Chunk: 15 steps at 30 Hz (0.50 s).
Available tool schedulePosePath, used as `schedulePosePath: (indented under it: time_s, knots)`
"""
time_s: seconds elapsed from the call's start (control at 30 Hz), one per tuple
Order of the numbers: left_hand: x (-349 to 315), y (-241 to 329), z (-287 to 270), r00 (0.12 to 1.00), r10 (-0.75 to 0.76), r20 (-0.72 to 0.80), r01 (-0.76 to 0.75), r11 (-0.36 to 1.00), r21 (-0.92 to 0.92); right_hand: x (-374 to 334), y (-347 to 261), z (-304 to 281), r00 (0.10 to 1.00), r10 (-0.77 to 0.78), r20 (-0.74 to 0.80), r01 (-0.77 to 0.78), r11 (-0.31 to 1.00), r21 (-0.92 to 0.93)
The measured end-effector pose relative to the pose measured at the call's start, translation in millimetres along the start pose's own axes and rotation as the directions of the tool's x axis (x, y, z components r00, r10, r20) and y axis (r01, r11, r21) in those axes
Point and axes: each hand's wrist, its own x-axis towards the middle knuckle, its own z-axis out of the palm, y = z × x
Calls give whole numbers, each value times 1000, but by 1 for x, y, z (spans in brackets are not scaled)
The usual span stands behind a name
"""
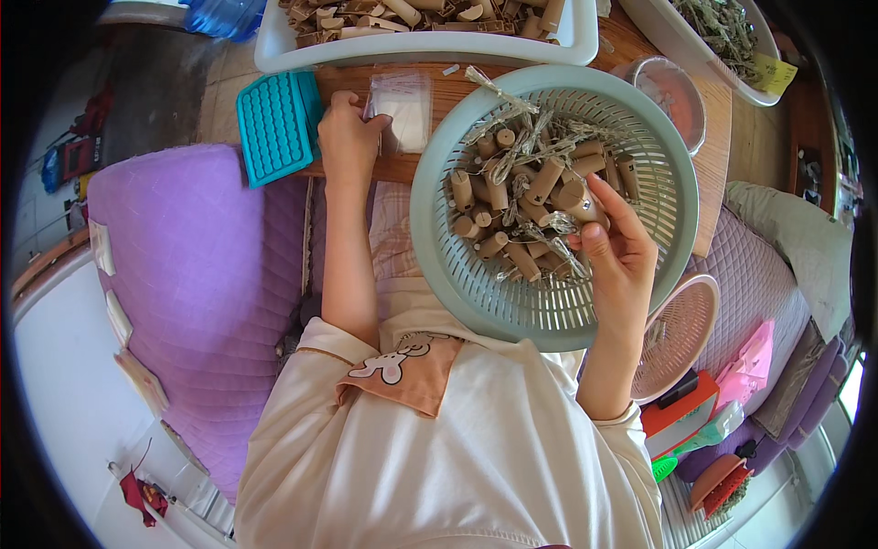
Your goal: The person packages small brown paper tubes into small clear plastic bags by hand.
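From where I stand, the right hand (622,252) has its thumb and fingers closed on a thick brown cylinder (576,199), one end facing up, above the heap in the basket. The fingers cover its near side, and I can't make out the small dark mark on it. The left hand (350,133) lies at the table's edge, thumb against the rim of a flat stack of clear plastic bags (401,114); its fingers curl out of my sight, so I can't tell whether it pinches anything.

The grey-green basket (679,215), round and slotted, overlaps the wooden table (719,165) and juts out over the person's lap; what bears it underneath is hidden. Inside, smooth matte brown cylinders (546,180) lie jumbled, tangled with shiny, crinkled clear strands (508,96) that bury many of them. One strand pokes over the far rim.

Just left of the left hand, a teal tray (277,128) with scalloped rows stands tilted. Beyond, a white tub (347,52) of brown pieces is cut off at the top, as is a pale bin (712,71) of dry-looking strands. A clear round container (698,128) sits partly behind the basket, its reddish contents blurred. Quilted purple fabric (201,293) bulges at left; a pink woven-looking basket (706,316) is half hidden by the right forearm.
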Motion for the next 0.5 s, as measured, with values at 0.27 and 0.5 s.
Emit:
schedulePosePath:
  time_s: [0.27,0.5]
  knots:
    - [-1,-5,4,997,65,50,-67,997,28,-1,1,1,1000,6,-11,-6,1000,7]
    - [1,-1,-7,977,-77,197,125,963,-240,0,5,-4,1000,10,-7,-10,1000,2]
